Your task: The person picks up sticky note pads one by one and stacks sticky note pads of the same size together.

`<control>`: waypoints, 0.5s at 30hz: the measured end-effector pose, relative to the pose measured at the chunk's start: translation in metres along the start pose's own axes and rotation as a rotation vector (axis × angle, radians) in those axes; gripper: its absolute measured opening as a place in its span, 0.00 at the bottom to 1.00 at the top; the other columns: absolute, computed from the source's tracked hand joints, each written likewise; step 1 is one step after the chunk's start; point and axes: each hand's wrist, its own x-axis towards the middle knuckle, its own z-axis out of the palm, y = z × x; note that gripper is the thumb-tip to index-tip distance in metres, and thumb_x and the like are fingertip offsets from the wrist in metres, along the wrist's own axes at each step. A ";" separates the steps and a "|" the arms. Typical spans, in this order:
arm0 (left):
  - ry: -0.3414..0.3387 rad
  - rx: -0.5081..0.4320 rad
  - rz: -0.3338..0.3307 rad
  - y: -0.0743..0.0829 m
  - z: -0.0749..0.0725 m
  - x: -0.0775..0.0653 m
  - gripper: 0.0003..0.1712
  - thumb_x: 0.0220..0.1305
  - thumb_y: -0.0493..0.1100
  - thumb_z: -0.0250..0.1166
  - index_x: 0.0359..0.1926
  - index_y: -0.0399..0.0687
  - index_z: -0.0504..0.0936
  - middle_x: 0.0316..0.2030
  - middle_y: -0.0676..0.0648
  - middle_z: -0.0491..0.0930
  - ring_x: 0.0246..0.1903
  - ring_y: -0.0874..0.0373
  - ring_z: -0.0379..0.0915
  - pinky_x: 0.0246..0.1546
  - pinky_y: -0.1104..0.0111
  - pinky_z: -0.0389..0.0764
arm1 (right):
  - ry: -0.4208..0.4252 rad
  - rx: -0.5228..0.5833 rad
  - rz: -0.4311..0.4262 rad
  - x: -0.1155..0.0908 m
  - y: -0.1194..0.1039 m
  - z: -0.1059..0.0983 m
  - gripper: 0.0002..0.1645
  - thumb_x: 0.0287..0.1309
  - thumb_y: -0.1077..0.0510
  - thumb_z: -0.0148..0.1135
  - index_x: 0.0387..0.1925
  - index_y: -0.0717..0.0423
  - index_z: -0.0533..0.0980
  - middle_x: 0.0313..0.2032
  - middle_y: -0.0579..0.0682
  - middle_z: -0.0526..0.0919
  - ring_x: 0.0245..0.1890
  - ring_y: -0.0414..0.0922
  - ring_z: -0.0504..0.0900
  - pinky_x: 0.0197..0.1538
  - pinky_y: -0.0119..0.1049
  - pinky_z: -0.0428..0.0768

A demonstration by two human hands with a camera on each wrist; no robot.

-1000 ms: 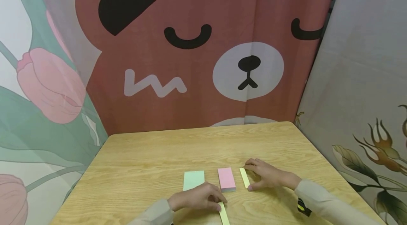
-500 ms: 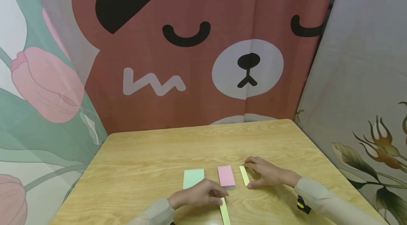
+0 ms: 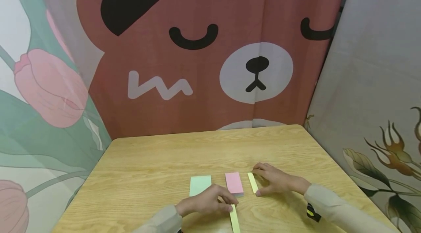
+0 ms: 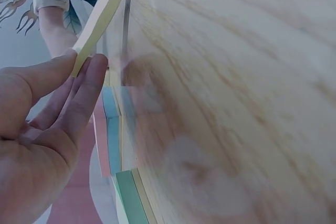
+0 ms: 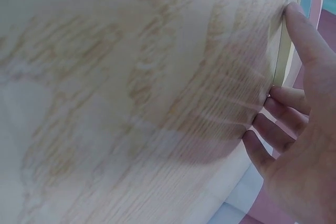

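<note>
My left hand pinches one end of a narrow yellow sticky note pad between thumb and fingers. In the left wrist view this yellow pad slants up and away from the fingertips. My right hand holds a second narrow yellow sticky note pad on the table by its ends, thumb at the near end and forefinger at the far one. A pink sticky note pad, with a blue layer below, lies between the hands. Left of it is a light green pad, partly covered by my left hand.
The wood-grain table reaches back to a hanging cloth with a bear's face. Printed cloths hang along both sides. A dark strap is on the right wrist.
My left hand has shifted slightly right with its yellow sticky note pad. My right hand and the pads lying on the table stay in place.
</note>
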 end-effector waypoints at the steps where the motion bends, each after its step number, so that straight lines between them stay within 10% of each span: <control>1: 0.000 -0.010 0.002 0.000 0.000 0.000 0.15 0.57 0.39 0.60 0.44 0.37 0.78 0.41 0.49 0.78 0.37 0.67 0.73 0.33 0.76 0.76 | -0.003 0.002 0.002 0.000 0.000 0.000 0.44 0.45 0.37 0.60 0.57 0.61 0.64 0.53 0.53 0.65 0.52 0.48 0.63 0.50 0.48 0.69; 15: 0.052 0.026 0.132 0.017 -0.002 0.013 0.13 0.56 0.33 0.59 0.43 0.32 0.78 0.40 0.45 0.79 0.37 0.65 0.74 0.34 0.76 0.76 | -0.012 0.015 0.004 -0.001 -0.001 0.000 0.43 0.47 0.37 0.59 0.57 0.61 0.64 0.53 0.53 0.64 0.52 0.49 0.63 0.49 0.49 0.69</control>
